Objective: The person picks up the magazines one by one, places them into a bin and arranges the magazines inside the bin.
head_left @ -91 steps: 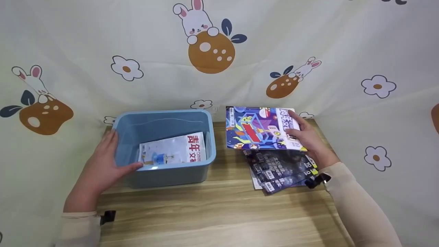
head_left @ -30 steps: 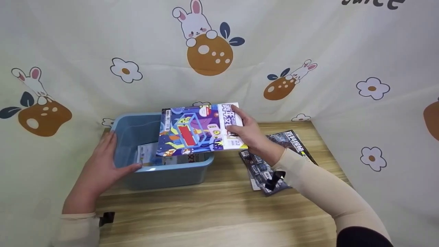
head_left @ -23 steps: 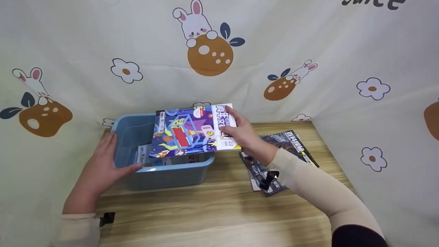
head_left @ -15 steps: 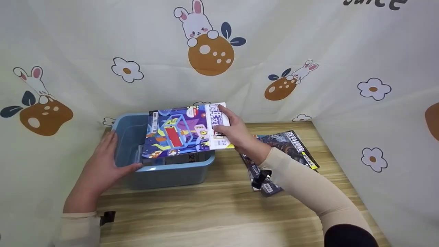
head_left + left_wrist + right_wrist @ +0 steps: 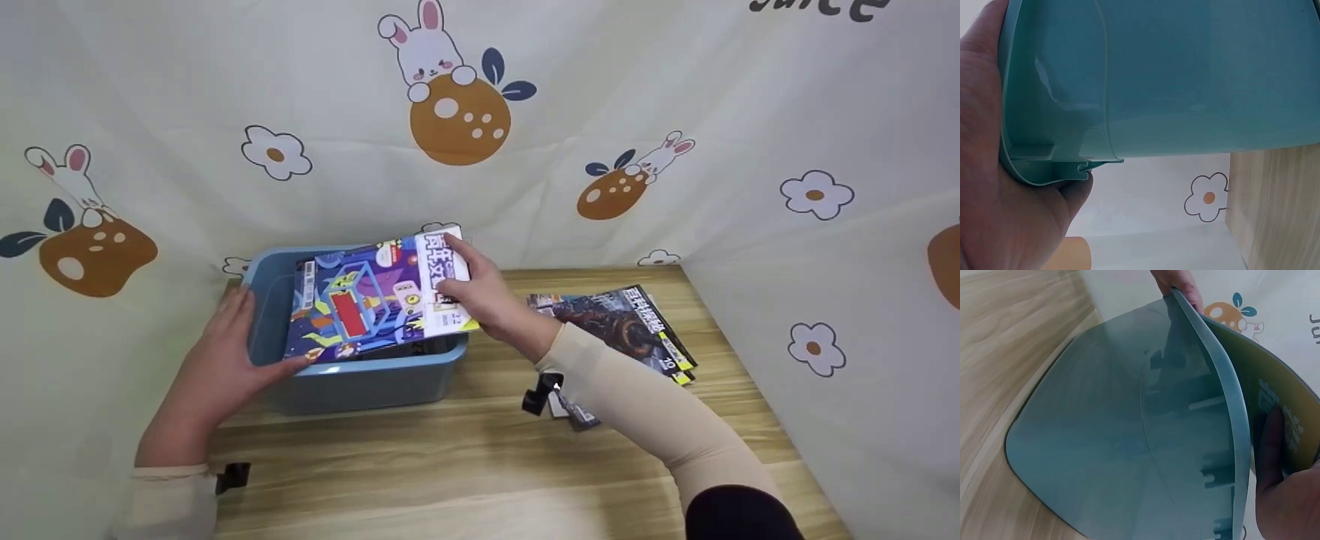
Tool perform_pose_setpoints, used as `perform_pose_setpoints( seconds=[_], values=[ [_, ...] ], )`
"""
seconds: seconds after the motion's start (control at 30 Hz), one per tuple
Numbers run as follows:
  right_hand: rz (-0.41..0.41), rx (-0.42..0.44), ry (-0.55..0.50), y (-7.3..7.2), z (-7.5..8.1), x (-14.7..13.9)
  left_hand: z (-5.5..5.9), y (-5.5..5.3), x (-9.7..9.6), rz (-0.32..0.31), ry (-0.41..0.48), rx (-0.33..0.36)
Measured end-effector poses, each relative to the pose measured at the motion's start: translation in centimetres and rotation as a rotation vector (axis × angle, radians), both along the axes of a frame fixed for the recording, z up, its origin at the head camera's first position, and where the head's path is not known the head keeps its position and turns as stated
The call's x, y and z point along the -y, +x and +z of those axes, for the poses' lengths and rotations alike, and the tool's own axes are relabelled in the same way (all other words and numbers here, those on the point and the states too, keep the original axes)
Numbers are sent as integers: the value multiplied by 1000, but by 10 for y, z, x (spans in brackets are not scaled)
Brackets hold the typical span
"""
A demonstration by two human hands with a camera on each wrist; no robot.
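Observation:
A colourful purple-blue magazine (image 5: 360, 296) is pinched at its white right edge by my right hand (image 5: 487, 296), thumb on top. It tilts over the mouth of a blue plastic bin (image 5: 375, 386), its lower left corner reaching inside the rim near my left thumb. My left hand (image 5: 217, 360) grips the bin's left rim; the left wrist view shows the hand (image 5: 999, 169) wrapped round the rim's corner. From the right wrist, the magazine's underside (image 5: 1289, 388) shows beside the bin wall (image 5: 1106, 410). Most of what lies in the bin is hidden beneath the magazine.
A loose pile of dark magazines (image 5: 619, 330) lies on the wood-grain table (image 5: 450, 465) right of the bin, partly behind my right forearm. A pale curtain (image 5: 337, 187) printed with rabbits and flowers rises behind and at both sides.
My right hand has carried the colourful magazine left from above the pile to over the bin, where its left end has dipped. The left hand and bin have stayed in place.

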State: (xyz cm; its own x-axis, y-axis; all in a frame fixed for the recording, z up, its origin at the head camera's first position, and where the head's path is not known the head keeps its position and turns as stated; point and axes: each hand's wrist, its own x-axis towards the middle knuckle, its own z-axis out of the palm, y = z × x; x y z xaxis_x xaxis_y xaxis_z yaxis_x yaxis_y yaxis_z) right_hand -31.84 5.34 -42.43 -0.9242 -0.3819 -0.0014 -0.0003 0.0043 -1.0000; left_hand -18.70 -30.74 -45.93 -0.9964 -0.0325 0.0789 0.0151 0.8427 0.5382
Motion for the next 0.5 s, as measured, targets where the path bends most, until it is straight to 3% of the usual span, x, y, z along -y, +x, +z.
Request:
perform_pose_setpoints(
  seconds=[0.5],
  values=[
    [28, 26, -24, 5, 0, 27, 2, 0, 0, -6, -3, -3]
  ],
)
